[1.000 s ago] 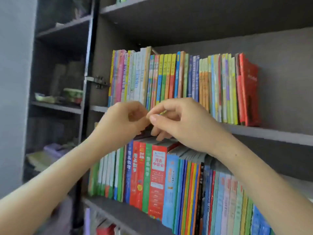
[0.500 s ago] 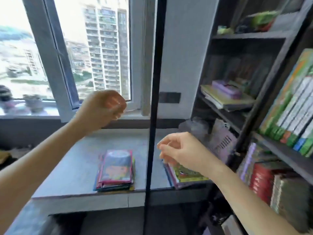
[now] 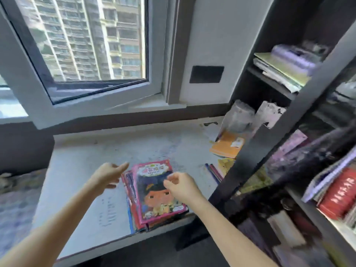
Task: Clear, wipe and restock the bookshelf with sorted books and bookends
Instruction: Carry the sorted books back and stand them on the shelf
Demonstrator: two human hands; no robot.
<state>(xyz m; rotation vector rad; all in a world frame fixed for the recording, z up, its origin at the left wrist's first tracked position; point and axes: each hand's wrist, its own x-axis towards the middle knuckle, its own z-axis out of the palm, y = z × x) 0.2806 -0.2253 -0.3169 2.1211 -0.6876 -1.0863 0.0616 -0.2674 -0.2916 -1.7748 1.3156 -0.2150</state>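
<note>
Our left hand (image 3: 107, 176) hovers, fingers loose, at 9 o'clock of the stack of books (image 3: 152, 189) lying flat on the table (image 3: 82, 166). Our right hand (image 3: 181, 186), half-curled and empty, hangs over its cover. We judge they flank it for lifting toward the bookshelf (image 3: 269, 151) at 3 o'clock.

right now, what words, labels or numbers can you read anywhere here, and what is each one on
Nothing is sharp enough to quote.
Top book: yellow title on the pink band at its upper edge, too blurred to read.
Red book at the far right: white characters, smeared by blur.
Orange book: a white label, too small to read.
</note>
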